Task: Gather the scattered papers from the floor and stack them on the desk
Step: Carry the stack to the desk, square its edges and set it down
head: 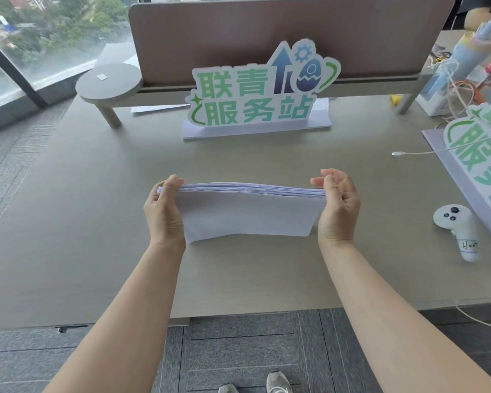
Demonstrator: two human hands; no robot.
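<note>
Two bare forearms at 6 o'clock, reaching forward over the counter (68, 222). Left hand (163, 211) closed around the left short edge of the stack of papers (247, 214), thumb on the near face, fingers wrapped behind. Right hand (338, 205) pressed flat against the right short edge, thumb over the top corner, fingers half curled behind. Stack held upright on its long edge, lower edge touching or just above the counter, cannot tell which; sheets aligned at the top, lower edge slightly bowed. At 12 o'clock from the stack, standing sign (255, 95) with green characters on a white base, in front of a brown divider panel (267, 29). At 10 o'clock, small round shelf (108, 85) on a leg, one loose sheet (156, 108) lying beside it. At 3 o'clock, white controller (457, 231) lying flat, well apart from the right hand. At 2 o'clock, white cable (414, 153) and second sign (479, 160), tilted. Grey carpet floor (238, 350) and shoe tips (278, 382) at 6 o'clock.
</note>
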